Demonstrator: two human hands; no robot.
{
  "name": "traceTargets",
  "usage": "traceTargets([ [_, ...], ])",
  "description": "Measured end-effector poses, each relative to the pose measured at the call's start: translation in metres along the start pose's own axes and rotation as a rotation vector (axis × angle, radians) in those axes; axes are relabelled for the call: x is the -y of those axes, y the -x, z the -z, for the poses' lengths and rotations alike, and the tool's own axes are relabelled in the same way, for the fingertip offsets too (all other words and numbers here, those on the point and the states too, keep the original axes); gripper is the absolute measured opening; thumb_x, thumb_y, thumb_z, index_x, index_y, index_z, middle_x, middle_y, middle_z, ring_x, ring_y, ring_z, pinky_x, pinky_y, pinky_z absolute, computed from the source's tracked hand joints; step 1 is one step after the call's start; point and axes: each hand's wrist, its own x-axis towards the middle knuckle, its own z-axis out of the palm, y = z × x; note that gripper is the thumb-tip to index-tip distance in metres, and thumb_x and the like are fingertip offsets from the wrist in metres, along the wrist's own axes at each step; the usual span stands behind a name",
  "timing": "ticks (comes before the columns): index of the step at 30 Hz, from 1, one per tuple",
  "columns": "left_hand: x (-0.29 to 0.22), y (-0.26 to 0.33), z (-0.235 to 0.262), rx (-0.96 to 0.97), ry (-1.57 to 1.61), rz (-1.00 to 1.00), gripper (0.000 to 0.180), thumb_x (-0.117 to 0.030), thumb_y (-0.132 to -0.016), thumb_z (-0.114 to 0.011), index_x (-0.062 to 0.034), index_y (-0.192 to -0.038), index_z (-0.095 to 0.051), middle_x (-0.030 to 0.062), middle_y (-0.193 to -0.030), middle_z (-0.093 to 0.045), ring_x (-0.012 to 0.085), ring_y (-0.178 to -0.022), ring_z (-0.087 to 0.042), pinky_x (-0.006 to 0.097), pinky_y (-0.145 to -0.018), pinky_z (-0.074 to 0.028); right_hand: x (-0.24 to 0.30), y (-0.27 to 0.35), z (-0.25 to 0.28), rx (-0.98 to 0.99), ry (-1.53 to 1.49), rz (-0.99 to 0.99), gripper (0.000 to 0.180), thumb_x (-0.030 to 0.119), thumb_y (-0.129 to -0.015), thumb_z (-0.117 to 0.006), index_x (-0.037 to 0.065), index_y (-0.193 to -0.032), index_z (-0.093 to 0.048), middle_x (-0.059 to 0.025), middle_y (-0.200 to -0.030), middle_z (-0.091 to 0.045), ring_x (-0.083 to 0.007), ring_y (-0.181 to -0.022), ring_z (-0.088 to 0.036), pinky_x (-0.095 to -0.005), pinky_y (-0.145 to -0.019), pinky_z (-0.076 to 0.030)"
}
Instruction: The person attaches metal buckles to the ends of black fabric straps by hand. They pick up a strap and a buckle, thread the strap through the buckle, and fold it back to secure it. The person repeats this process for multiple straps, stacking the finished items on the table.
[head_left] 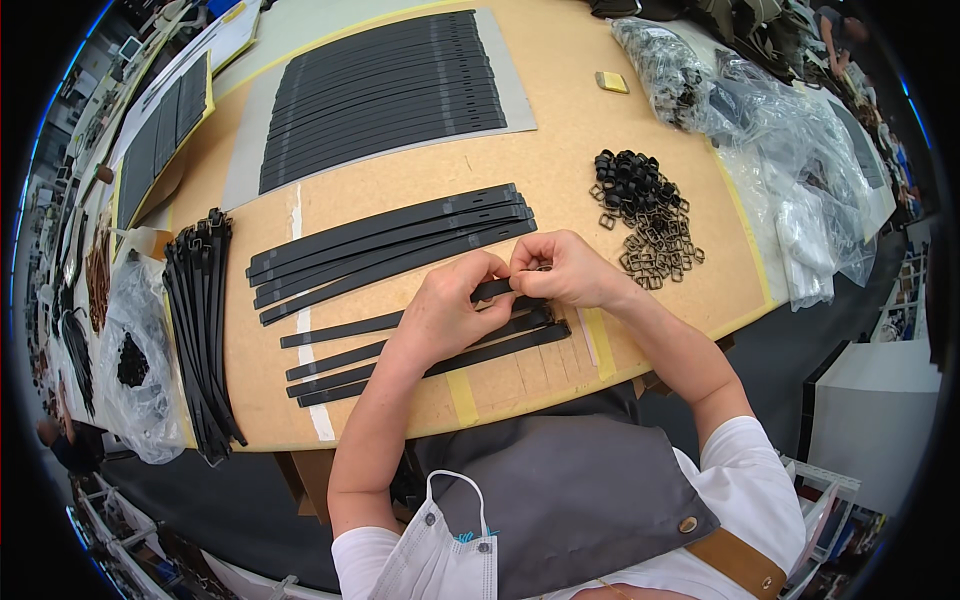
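My left hand [447,308] is closed on a black strap [492,290] near its right end, thumb and fingers pinching it. At that same end my right hand [568,268] is closed too, its fingertips bunched on the strap tip. A small bit of metal, perhaps a buckle, shows between the right fingers, mostly hidden. The strap's long tail [335,331] runs left across the table. Just below lie several more black straps [500,350], partly under my hands. Beyond my hands a fanned group of black straps [390,235] rests flat.
To the right sits a pile of metal buckles [660,250] with black loops [632,180] behind it. Rows of straps [385,95] cover a grey sheet at the back. A bundle of buckled straps [203,320] hangs over the left edge. Clear plastic bags [800,235] lie far right.
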Motion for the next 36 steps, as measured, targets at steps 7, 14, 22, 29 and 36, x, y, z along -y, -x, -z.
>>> traceTargets([
  [7,0.001,0.001,0.0,-0.029,0.021,-0.048,0.021,0.0,-0.079,-0.079,0.0006,-0.098,-0.07,0.0087,-0.087,-0.072,0.0158,-0.076,-0.069,0.029,-0.066,-0.056,0.01,0.002,0.012,0.162,-0.09,-0.09,0.017,0.02,-0.096,-0.078,0.005,-0.099,-0.07,0.0046,-0.087,-0.068,-0.0017,-0.073,-0.059,-0.0193,-0.065,-0.048],
  [14,-0.001,0.001,-0.001,-0.072,0.027,-0.094,0.019,0.001,-0.079,-0.078,-0.0003,-0.096,-0.069,0.0071,-0.085,-0.07,0.0133,-0.072,-0.066,0.026,-0.058,-0.053,0.023,0.005,0.016,0.235,-0.045,-0.112,0.024,0.025,-0.099,-0.075,0.005,-0.111,-0.071,0.0028,-0.09,-0.07,-0.0035,-0.071,-0.061,-0.0202,-0.066,-0.052],
  [22,-0.006,0.001,0.002,-0.011,0.022,-0.093,0.019,-0.001,-0.08,-0.078,-0.0017,-0.097,-0.068,0.01,-0.086,-0.07,0.0211,-0.074,-0.07,0.031,-0.06,-0.056,0.028,0.009,0.01,0.263,-0.022,-0.14,0.022,0.026,-0.1,-0.072,0.005,-0.105,-0.07,0.0017,-0.085,-0.067,-0.0051,-0.072,-0.06,-0.0209,-0.066,-0.05],
  [29,-0.007,0.002,0.001,-0.013,0.079,-0.068,0.03,0.003,-0.079,-0.074,-0.0017,-0.107,-0.065,0.0033,-0.084,-0.065,0.01,-0.072,-0.062,0.025,-0.059,-0.051,0.019,0.006,0.002,0.188,-0.107,-0.064,0.011,0.017,-0.095,-0.071,0.006,-0.093,-0.068,0.005,-0.079,-0.061,-0.0032,-0.07,-0.053,-0.022,-0.063,-0.043],
  [36,0.001,0.008,0.001,0.078,0.271,0.07,0.041,0.01,-0.082,-0.053,0.0021,-0.122,-0.052,0.0043,-0.092,-0.059,0.0081,-0.086,-0.056,0.024,-0.078,-0.051,0.001,0.001,-0.007,0.102,-0.076,0.111,0.015,0.013,-0.091,-0.075,0.007,-0.084,-0.064,0.0069,-0.078,-0.058,-0.0019,-0.072,-0.048,-0.0231,-0.063,-0.039],
])
